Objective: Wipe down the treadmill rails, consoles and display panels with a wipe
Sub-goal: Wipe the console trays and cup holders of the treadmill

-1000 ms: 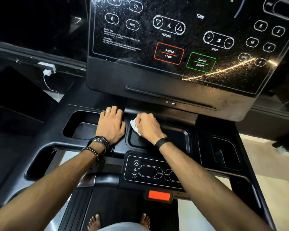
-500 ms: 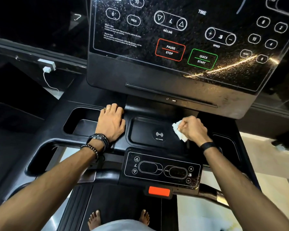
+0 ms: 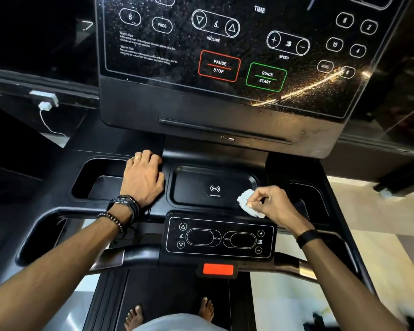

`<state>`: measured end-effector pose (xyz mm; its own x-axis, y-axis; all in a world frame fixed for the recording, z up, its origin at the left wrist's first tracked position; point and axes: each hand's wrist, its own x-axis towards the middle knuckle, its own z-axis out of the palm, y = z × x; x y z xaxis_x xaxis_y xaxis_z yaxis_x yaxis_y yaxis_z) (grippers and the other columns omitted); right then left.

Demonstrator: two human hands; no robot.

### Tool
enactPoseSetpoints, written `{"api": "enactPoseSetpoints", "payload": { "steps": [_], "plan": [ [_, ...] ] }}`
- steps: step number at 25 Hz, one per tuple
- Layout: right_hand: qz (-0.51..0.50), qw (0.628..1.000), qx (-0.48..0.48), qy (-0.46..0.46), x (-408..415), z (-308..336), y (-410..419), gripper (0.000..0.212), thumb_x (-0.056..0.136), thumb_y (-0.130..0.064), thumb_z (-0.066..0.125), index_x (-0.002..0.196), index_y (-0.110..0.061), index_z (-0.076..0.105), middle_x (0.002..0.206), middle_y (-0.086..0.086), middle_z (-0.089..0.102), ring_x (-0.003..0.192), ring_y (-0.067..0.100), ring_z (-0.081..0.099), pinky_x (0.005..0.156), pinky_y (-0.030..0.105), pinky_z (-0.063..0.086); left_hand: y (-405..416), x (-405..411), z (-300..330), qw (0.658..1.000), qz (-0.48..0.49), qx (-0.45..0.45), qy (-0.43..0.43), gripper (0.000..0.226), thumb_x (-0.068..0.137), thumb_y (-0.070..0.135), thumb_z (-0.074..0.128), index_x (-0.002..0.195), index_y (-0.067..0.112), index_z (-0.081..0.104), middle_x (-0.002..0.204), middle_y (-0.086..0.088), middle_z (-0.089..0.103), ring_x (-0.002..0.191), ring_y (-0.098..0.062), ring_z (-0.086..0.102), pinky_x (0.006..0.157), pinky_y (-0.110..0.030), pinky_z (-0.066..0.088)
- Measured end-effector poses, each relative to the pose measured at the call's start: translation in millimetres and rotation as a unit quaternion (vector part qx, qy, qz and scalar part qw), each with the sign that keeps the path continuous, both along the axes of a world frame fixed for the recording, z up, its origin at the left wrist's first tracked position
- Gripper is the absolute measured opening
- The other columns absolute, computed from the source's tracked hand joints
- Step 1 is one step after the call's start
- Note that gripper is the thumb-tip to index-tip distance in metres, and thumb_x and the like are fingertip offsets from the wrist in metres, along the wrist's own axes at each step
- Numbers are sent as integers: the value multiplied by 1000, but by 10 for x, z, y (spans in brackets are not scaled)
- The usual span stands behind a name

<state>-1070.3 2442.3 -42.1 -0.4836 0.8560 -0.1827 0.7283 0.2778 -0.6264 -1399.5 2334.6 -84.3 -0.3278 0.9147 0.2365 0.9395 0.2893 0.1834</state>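
Looks like a gym or home fitness rm: treadmill display panel [image 3: 225, 44] w/ INCLINE, SPEED, QUICK START btns, console tray [image 3: 215, 187] (fast-charge pad), running belt [image 3: 177, 295], pale tiled floor [image 3: 373, 259].

Dim, glare streak, wide-angle edge distortion

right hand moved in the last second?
Yes. The right hand with the wipe went from the charging tray's left edge to its right corner.

Black treadmill console deck [image 3: 225, 158]: left hand [image 3: 142, 179] flat beside charging tray [image 3: 196, 185]; white wipe [image 3: 247, 204] pressed on tray's right corner by right hand [image 3: 275, 205].
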Motion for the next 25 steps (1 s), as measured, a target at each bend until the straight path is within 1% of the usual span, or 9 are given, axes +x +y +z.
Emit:
{"api": "enactPoseSetpoints", "payload": {
  "steps": [4,6,8,10,13,16,19,22,25],
  "plan": [
    [-15,996,-42,73,116,47,-120,11,77,1,83,78,-6,75,65,-5,64,42,-5,48,48,6,34,-10,14,-1,1000,-8,3,-6,43,79,34,36,102,8,61,102,-14,53,96,-36,50,83,-50,43],
    [-13,995,-49,82,169,45,-155,12,75,-2,86,77,-7,75,62,-7,63,43,-4,48,49,6,34,-14,22,11,1000,-21,11,-13,43,79,33,36,103,9,62,103,-14,54,95,-35,51,83,-50,44],
    [-15,997,-39,59,254,25,-181,13,78,0,83,74,-9,75,62,-6,63,46,-4,48,52,7,35,-16,25,12,998,-55,20,-21,43,79,33,36,103,9,62,105,-12,55,96,-34,52,84,-50,45],
    [-10,1000,-10,22,432,-18,-194,24,80,6,77,72,-15,74,60,-7,61,48,-4,48,51,11,38,-1,15,11,996,-87,27,-27,41,79,31,37,102,10,63,105,-11,55,96,-35,53,84,-49,45],
    [-1,998,49,-44,732,-92,-232,29,75,-9,84,70,-30,64,65,-12,62,57,2,52,58,33,47,32,14,-1,993,-108,28,-28,38,79,30,38,101,10,63,104,-11,56,95,-34,53,83,-47,45],
    [38,988,135,-70,609,-107,-392,38,77,-11,76,69,-37,49,71,-15,55,62,2,51,58,18,37,70,11,11,990,-136,36,-24,36,79,28,39,99,10,63,104,-10,57,93,-34,53,83,-47,46],
    [92,974,188,-89,434,-135,-510,30,81,-11,64,77,-34,44,75,-11,50,68,6,53,59,27,40,167,58,45,982,-183,35,-14,34,79,27,39,96,10,63,104,-9,58,93,-34,55,83,-46,42],
    [14,976,187,-111,748,-205,-425,47,77,-15,75,69,-34,33,70,-12,46,62,8,48,55,27,38,226,116,42,980,-197,23,-14,34,79,27,40,97,11,64,106,-9,59,97,-34,56,85,-46,44],
    [-26,973,191,-129,911,-210,-415,56,70,-18,85,68,-37,33,68,-14,47,60,6,47,53,25,37,248,138,32,980,-194,19,-29,34,80,28,40,97,11,64,106,-8,60,98,-32,56,85,-46,44]
  ]
}}
